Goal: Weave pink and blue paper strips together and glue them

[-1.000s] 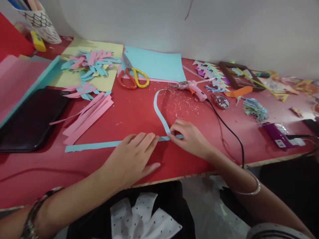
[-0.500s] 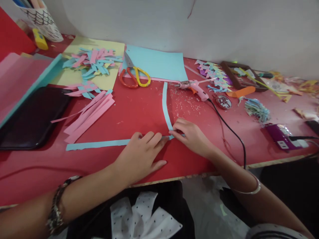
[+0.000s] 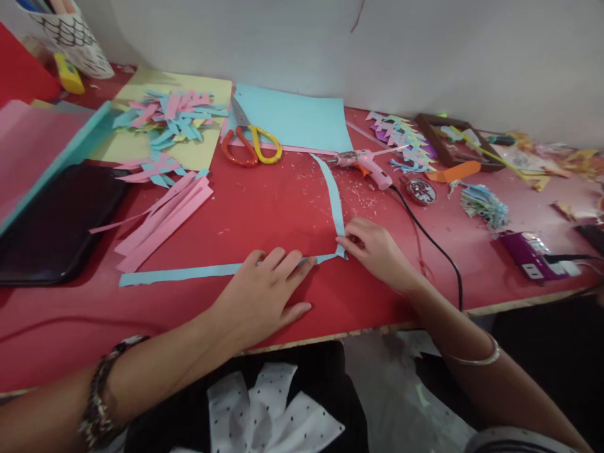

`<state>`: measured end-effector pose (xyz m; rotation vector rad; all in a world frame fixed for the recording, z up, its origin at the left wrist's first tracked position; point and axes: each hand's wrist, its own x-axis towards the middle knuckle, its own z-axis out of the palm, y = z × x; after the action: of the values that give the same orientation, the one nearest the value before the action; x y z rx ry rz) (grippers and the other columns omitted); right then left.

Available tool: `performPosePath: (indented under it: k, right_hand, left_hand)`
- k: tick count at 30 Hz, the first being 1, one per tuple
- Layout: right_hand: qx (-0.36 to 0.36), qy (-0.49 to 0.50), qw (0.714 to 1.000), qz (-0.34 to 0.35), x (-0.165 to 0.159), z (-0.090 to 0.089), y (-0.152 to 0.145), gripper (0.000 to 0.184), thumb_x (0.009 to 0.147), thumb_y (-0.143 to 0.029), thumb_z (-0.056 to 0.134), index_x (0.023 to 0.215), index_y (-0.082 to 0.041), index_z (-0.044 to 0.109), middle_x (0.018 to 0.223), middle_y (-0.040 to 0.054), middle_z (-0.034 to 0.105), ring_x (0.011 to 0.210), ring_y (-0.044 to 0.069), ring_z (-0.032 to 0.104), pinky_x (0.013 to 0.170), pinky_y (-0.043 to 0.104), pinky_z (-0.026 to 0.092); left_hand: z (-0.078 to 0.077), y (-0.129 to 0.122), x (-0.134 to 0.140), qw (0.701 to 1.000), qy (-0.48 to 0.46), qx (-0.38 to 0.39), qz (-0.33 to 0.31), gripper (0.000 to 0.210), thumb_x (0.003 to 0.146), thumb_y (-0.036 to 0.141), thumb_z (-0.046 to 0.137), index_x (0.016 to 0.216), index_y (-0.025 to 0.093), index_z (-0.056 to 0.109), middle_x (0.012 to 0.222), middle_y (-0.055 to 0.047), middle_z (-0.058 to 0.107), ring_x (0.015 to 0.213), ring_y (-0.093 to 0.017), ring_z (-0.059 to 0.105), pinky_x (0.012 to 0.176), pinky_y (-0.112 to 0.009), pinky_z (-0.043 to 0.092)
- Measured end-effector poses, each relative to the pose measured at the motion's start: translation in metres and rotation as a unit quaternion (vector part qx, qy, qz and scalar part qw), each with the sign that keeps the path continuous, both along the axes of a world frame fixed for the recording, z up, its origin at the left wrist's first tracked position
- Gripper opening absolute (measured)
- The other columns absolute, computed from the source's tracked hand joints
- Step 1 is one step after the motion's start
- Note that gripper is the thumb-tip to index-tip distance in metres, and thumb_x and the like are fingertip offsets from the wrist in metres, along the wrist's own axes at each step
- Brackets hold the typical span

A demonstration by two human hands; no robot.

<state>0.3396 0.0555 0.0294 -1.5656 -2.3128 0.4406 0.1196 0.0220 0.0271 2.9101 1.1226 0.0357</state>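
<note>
Light-blue paper strip (image 3: 179,275), narrow and slightly ragged along its edges, lying on the red tabletop (image 3: 264,207) in a rough L; whether one folded length or two pieces cannot be told. The left hand (image 3: 264,289), palm down with fingers slightly spread and thumb apart, rests across the long limb; the right hand (image 3: 377,251) pinches the corner between thumb and forefinger. Back left, a black-patterned white cup (image 3: 80,44) holds upright, pen-like items; back right, a brown tray (image 3: 434,141) contains small scraps.
</note>
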Motion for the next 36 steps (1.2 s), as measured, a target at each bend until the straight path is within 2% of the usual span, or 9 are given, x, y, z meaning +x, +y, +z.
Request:
performPosePath:
  k: [11, 22, 25, 30, 33, 36]
  right_hand:
    - [0.024, 0.003, 1.0, 0.002, 0.005, -0.003, 0.0, 0.027, 0.085, -0.025, 0.044, 0.06, -0.019, 0.034, 0.063, -0.0014, 0.039, 0.059, 0.011, 0.039, 0.056, 0.023, 0.028]
    - [0.031, -0.026, 0.999, -0.035, 0.014, -0.001, -0.004, 0.028, 0.085, -0.025, 0.042, 0.06, -0.02, 0.03, 0.062, -0.0015, 0.037, 0.056, 0.011, 0.037, 0.054, 0.024, 0.027]
    - [0.033, -0.035, 0.998, -0.035, 0.015, 0.007, -0.007, 0.028, 0.084, -0.025, 0.042, 0.059, -0.02, 0.029, 0.062, -0.0016, 0.037, 0.056, 0.01, 0.037, 0.055, 0.024, 0.028]
    - [0.102, -0.053, 0.992, -0.06, 0.019, 0.028, -0.005, 0.026, 0.081, -0.021, 0.041, 0.058, -0.021, 0.027, 0.061, -0.0017, 0.035, 0.053, 0.01, 0.034, 0.052, 0.025, 0.026]
    - [0.129, -0.032, 0.99, -0.056, 0.018, 0.044, 0.0, 0.024, 0.081, -0.022, 0.043, 0.059, -0.02, 0.034, 0.062, -0.0007, 0.04, 0.056, 0.01, 0.039, 0.053, 0.024, 0.029]
    - [0.129, 0.039, 0.991, -0.016, 0.004, 0.057, 0.003, 0.02, 0.081, -0.022, 0.046, 0.062, -0.018, 0.045, 0.063, -0.0006, 0.047, 0.057, 0.01, 0.043, 0.055, 0.022, 0.033]
  left_hand:
    - [-0.002, -0.002, -0.002, 1.0, -0.015, 0.012, -0.003, 0.051, 0.085, 0.047, 0.043, 0.126, 0.017, 0.048, 0.109, -0.009, 0.058, 0.09, -0.023, 0.05, 0.074, -0.036, 0.036]
    - [-0.005, -0.006, -0.016, 0.999, -0.042, 0.025, -0.014, 0.048, 0.085, 0.043, 0.044, 0.125, 0.016, 0.049, 0.113, -0.008, 0.06, 0.091, -0.022, 0.052, 0.078, -0.036, 0.037]
    - [-0.005, -0.006, -0.019, 0.999, -0.04, 0.012, -0.016, 0.049, 0.086, 0.043, 0.043, 0.126, 0.016, 0.048, 0.116, -0.008, 0.059, 0.094, -0.022, 0.053, 0.081, -0.036, 0.037]
    - [-0.005, -0.002, -0.027, 0.999, -0.03, -0.017, -0.009, 0.052, 0.085, 0.046, 0.042, 0.127, 0.016, 0.046, 0.122, -0.009, 0.057, 0.104, -0.025, 0.051, 0.088, -0.038, 0.036]
    - [-0.006, 0.004, -0.031, 0.999, -0.033, -0.035, -0.009, 0.051, 0.085, 0.045, 0.042, 0.128, 0.018, 0.045, 0.123, -0.009, 0.056, 0.108, -0.025, 0.049, 0.092, -0.038, 0.036]
    - [-0.006, 0.016, -0.034, 0.995, -0.069, -0.069, 0.003, 0.049, 0.084, 0.043, 0.044, 0.127, 0.019, 0.046, 0.122, -0.009, 0.055, 0.112, -0.025, 0.048, 0.096, -0.04, 0.034]
